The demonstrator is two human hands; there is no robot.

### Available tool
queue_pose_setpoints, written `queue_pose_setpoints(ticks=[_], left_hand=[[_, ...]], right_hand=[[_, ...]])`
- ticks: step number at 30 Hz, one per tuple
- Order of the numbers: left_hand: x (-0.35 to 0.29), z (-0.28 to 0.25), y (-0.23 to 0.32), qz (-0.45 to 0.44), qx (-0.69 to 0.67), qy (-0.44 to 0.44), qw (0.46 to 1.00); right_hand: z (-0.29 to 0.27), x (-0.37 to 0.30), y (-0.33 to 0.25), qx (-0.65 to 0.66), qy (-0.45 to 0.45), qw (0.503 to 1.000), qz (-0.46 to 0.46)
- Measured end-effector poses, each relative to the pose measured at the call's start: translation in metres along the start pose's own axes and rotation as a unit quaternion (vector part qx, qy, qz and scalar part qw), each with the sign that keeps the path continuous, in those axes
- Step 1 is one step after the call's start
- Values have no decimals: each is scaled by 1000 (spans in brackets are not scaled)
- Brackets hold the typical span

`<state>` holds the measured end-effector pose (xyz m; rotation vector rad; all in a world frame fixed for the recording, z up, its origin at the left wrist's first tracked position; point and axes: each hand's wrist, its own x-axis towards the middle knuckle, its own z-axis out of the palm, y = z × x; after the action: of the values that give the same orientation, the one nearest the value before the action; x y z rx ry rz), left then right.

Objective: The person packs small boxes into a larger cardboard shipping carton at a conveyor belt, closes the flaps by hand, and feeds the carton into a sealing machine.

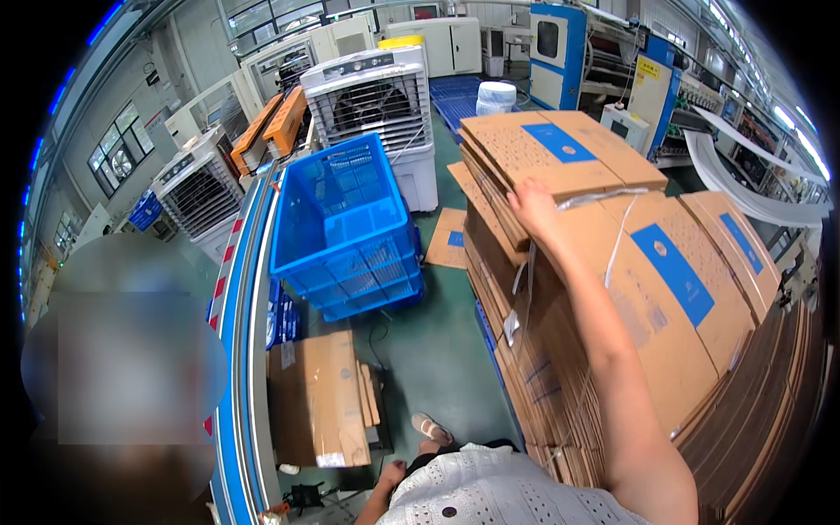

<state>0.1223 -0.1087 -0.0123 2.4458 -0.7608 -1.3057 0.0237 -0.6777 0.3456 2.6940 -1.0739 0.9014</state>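
My right arm reaches far over a tall stack of flattened cardboard boxes [639, 271]. My right hand [532, 208] is at the left edge of the upper pile, its fingers curled over the rim of a flattened cardboard box [560, 144] with a blue printed panel. The underside of the grip is hidden. White plastic strapping [619, 241] runs across the stack beside my forearm. Low by my body hangs my left hand [393, 473], loosely curled, with nothing visible in it.
Blue plastic crates [350, 236] stand stacked left of the boxes. A blue-edged conveyor rail [234, 350] runs along the left, beside a low cardboard pile [319, 402]. Behind are air coolers [367, 105] and a loose cardboard piece [448, 241] on the floor. A blurred area covers the lower left.
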Motion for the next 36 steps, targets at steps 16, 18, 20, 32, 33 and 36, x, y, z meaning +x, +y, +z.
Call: queue_pose_setpoints(ticks=[16, 18, 20, 32, 33, 36], left_hand=[[155, -160, 117, 54, -126, -41, 990], [187, -226, 96, 205, -246, -3, 947], [156, -280, 179, 270, -222, 74, 934], [-49, -409, 333, 361, -402, 504, 674], [-55, -416, 314, 345, -422, 506, 668], [-55, -406, 243, 322, -508, 433, 671]], right_hand=[[14, 31, 12, -20, 36, 995, -87], [9, 72, -66, 62, 195, 959, -196], [12, 66, -119, -42, 188, 943, -271], [-100, 65, -305, 403, 287, 648, -579], [-102, 69, -309, 438, 309, 616, -578], [-77, 83, -302, 468, 243, 644, -555]])
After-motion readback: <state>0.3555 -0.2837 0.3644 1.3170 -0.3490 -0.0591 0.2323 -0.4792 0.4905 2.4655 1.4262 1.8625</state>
